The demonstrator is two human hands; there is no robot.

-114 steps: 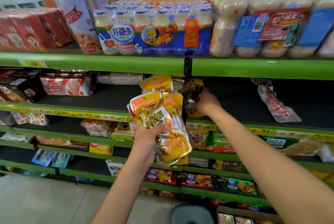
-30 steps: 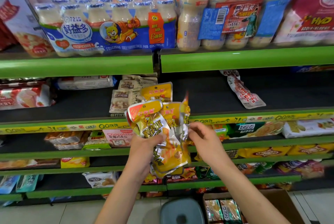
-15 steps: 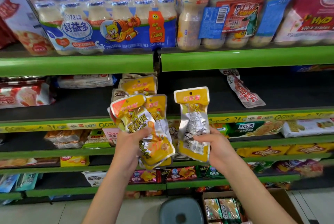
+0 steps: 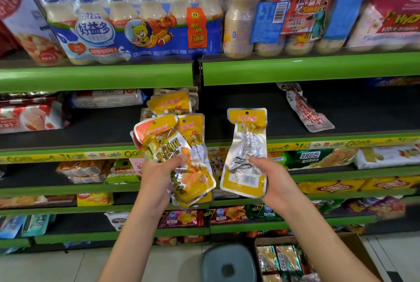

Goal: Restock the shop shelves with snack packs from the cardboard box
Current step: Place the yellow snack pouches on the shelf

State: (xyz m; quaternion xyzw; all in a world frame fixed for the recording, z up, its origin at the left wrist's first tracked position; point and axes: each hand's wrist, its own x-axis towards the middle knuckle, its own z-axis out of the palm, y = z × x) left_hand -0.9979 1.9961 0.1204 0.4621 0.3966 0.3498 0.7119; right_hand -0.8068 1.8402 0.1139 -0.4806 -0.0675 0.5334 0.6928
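The right hand [image 4: 270,177] has just pulled one yellow snack pack [image 4: 246,152] clear of the bunch: a second ago both hands met at the bundle, and now the single pack stands upright and apart, pinched low down between thumb and fingers. The left hand [image 4: 159,175] still grips the remaining bundle of packs [image 4: 179,156], fanned in its curled fingers. That likely means the next pack is ready to go up beside the yellow pack already on the shelf [image 4: 169,103], on the dark middle shelf [image 4: 261,111] behind the hands. Low on the right, the cardboard box [image 4: 354,239] sits open on the floor, with more wrapped packs [image 4: 280,259] standing inside; how full it is cannot be told.
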